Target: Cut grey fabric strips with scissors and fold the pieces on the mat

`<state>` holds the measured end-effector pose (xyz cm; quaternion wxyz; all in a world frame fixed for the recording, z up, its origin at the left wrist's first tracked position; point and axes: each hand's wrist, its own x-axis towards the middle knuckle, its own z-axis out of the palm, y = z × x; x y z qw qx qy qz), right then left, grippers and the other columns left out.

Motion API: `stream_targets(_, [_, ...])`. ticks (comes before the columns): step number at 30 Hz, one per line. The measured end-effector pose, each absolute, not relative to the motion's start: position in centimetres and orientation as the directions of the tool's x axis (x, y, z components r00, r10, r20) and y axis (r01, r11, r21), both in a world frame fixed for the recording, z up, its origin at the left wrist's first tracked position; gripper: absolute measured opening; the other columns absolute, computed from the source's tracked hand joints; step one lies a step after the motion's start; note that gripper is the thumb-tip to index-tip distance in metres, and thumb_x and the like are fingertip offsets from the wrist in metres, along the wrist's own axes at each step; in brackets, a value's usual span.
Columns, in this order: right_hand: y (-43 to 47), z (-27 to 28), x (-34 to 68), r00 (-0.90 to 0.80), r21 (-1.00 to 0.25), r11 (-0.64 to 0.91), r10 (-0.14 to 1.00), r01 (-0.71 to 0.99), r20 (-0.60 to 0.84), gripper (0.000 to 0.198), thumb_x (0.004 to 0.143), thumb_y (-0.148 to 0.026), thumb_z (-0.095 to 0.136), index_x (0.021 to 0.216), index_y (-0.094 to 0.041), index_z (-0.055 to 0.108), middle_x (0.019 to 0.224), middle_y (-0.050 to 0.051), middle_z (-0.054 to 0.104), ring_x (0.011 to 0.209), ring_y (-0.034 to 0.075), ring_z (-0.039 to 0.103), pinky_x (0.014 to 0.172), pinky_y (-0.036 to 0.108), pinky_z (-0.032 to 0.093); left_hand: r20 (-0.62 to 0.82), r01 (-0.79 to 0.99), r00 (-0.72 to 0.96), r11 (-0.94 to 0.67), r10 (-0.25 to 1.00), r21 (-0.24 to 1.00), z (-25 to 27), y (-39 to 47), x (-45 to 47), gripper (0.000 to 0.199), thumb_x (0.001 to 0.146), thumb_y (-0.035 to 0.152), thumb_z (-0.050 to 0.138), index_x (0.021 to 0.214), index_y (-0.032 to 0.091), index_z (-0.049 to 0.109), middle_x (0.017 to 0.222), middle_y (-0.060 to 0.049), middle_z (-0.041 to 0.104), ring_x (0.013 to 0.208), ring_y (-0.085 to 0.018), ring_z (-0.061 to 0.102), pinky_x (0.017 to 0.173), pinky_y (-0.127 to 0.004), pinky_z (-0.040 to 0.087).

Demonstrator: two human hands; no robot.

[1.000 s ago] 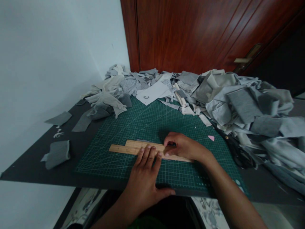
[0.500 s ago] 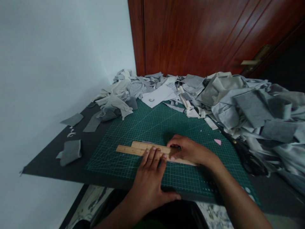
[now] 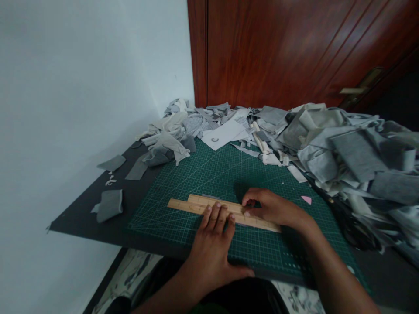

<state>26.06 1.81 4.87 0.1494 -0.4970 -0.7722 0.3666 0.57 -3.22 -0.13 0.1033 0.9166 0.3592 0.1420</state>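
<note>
Two wooden rulers lie side by side on the green cutting mat (image 3: pixel 209 179). The nearer ruler (image 3: pixel 179 204) reaches farther left than the other ruler (image 3: pixel 198 199). A thin grey edge of fabric (image 3: pixel 207 195) peeks out along their far side; the rest is hidden beneath. My left hand (image 3: pixel 211 250) is spread, its fingertips pressing on the rulers and its thumb stretched toward the mat's front edge. Curled at the right part of the farther ruler, my right hand (image 3: pixel 273 208) has thumb and fingers closed on it; the exact contact is partly hidden.
Heaped grey and white fabric scraps (image 3: pixel 327 144) line the back and right. Black-handled scissors (image 3: pixel 356 231) lie at the right, near a pink scrap (image 3: pixel 307 199). A white paper (image 3: pixel 221 134) rests at the back. Folded grey cloth (image 3: pixel 110 205) sits left, beside the wall.
The whole view has shifted slightly, so everything appears farther right. Both hands keep their places on the rulers, with little visible movement.
</note>
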Motion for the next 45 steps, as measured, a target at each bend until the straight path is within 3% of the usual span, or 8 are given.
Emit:
stream_targets(13, [1.3, 4.6, 25.8, -0.387, -0.711, 0.102, 0.887, 0.696, -0.251, 0.017, 0.082, -0.024, 0.074, 0.099, -0.022, 0.071, 0.102, 0.005, 0.067, 0.097, 0.025, 0.064, 0.082, 0.033, 0.049, 0.239, 0.609, 0.687, -0.723, 0.686, 0.326, -0.4, -3.7, 0.7, 0.131, 0.063, 0.103, 0.047, 0.153, 0.007, 0.043, 0.165, -0.024, 0.034, 0.158, -0.041, 0.02, 0.129, -0.057, 0.016])
stream_targets(22, [1.3, 4.4, 25.8, -0.381, -0.695, 0.095, 0.885, 0.712, -0.269, 0.019, 0.081, -0.025, 0.073, 0.099, -0.023, 0.069, 0.1, 0.005, 0.066, 0.094, 0.025, 0.063, 0.079, 0.034, 0.048, 0.261, 0.605, 0.675, -0.721, 0.69, 0.339, -0.7, -4.3, 0.8, 0.138, 0.063, 0.105, 0.043, 0.154, 0.001, 0.038, 0.167, -0.028, 0.025, 0.159, -0.041, 0.013, 0.13, -0.054, 0.013])
stream_targets(29, [1.2, 4.7, 26.0, -0.438, -0.697, 0.155, 0.864, 0.701, -0.249, 0.015, 0.093, -0.034, 0.065, 0.102, -0.022, 0.068, 0.102, 0.005, 0.065, 0.097, 0.025, 0.064, 0.083, 0.034, 0.048, 0.292, 0.601, 0.673, -0.733, 0.679, 0.319, -0.9, -4.5, 0.8, 0.136, 0.064, 0.102, 0.049, 0.155, 0.002, 0.036, 0.167, -0.028, 0.024, 0.159, -0.041, 0.012, 0.13, -0.054, 0.012])
stream_targets(33, [1.5, 4.2, 26.4, -0.485, -0.707, 0.22, 0.852, 0.672, -0.195, 0.024, 0.1, -0.042, 0.056, 0.102, -0.021, 0.068, 0.1, 0.006, 0.065, 0.094, 0.024, 0.063, 0.082, 0.035, 0.048, 0.3, 0.6, 0.678, -0.741, 0.671, 0.302, -0.9, -4.4, 0.9, 0.137, 0.064, 0.102, 0.048, 0.154, -0.001, 0.036, 0.166, -0.03, 0.026, 0.159, -0.042, 0.012, 0.131, -0.054, 0.01])
stream_targets(45, [1.5, 4.0, 25.7, -0.409, -0.68, 0.142, 0.878, 0.72, -0.249, 0.015, 0.086, -0.031, 0.067, 0.096, -0.021, 0.065, 0.094, 0.004, 0.061, 0.088, 0.024, 0.059, 0.076, 0.034, 0.045, 0.271, 0.598, 0.683, -0.732, 0.678, 0.325, -0.7, -4.4, 0.9, 0.136, 0.066, 0.103, 0.043, 0.154, 0.0, 0.037, 0.167, -0.028, 0.025, 0.159, -0.041, 0.011, 0.131, -0.053, 0.008])
